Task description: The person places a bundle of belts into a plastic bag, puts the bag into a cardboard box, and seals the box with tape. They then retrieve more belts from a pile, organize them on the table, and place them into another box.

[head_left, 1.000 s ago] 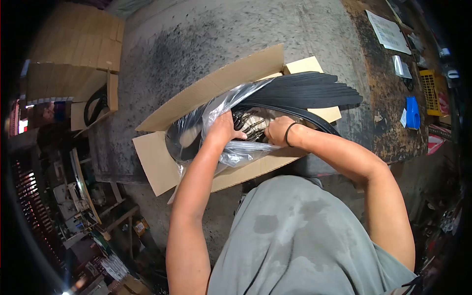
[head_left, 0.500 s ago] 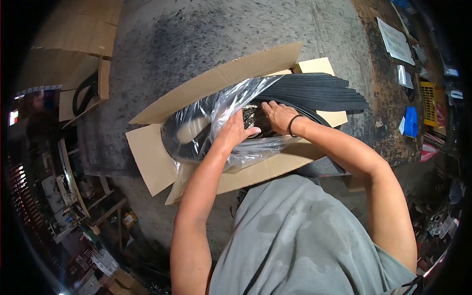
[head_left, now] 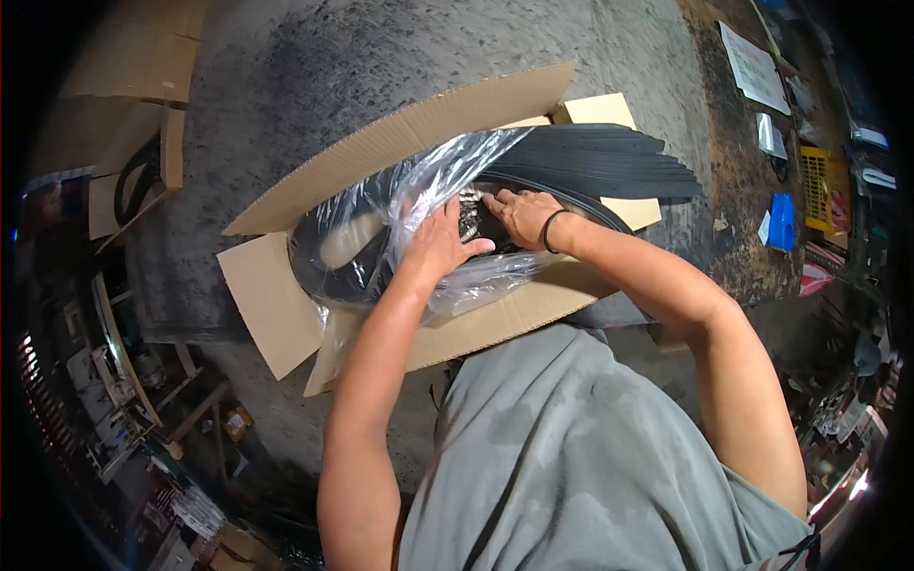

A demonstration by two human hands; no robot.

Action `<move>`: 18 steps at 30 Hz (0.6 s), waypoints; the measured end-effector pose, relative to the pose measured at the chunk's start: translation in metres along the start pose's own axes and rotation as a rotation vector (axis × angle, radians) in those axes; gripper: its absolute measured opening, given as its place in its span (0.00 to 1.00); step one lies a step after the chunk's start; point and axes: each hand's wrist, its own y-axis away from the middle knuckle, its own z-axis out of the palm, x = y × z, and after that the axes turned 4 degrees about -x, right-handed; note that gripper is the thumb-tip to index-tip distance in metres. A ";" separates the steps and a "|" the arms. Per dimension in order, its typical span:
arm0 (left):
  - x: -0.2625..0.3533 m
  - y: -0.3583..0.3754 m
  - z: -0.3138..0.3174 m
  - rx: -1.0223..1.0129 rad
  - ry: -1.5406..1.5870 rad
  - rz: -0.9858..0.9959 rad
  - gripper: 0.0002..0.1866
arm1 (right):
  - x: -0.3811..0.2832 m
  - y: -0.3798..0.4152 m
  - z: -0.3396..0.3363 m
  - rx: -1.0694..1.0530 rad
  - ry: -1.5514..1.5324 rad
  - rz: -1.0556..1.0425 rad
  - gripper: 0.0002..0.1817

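An open cardboard box point(head_left: 519, 319) on the table holds looped black rubber-like strips point(head_left: 305, 249) inside a clear plastic bag point(head_left: 486, 285). The strips' layered free ends point(head_left: 609, 162) fan out past the box's right end. My left hand point(head_left: 440, 246) presses on the bag in the middle of the box, thumb spread away from the fingers. Just right of it, my right hand point(head_left: 526, 219) lies inside the loop against the strips, its fingers apart and slightly bent. Between the hands shows a dark, shiny bundle point(head_left: 471, 217) that I cannot make out.
The box's long far flap point(head_left: 409, 143) stands up, and a left flap point(head_left: 271, 305) folds outward. Another box point(head_left: 171, 152) with a black coil is at the far left. Paper sheets point(head_left: 752, 67), a blue item point(head_left: 782, 222) and a yellow basket point(head_left: 816, 190) lie to the right.
The view has shifted slightly, so the box appears a little further left and higher. Both hands stay at the middle of the box, the right one a little further into the loop.
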 end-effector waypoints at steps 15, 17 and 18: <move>0.006 0.009 0.012 -0.006 0.075 -0.033 0.64 | 0.015 0.056 0.000 -0.275 -0.051 -0.087 0.11; 0.002 0.009 0.022 0.055 0.071 -0.006 0.62 | 0.018 0.048 -0.004 -0.236 -0.070 -0.053 0.11; 0.004 0.010 0.018 0.117 0.064 0.025 0.59 | 0.020 0.045 -0.007 -0.205 -0.117 -0.087 0.12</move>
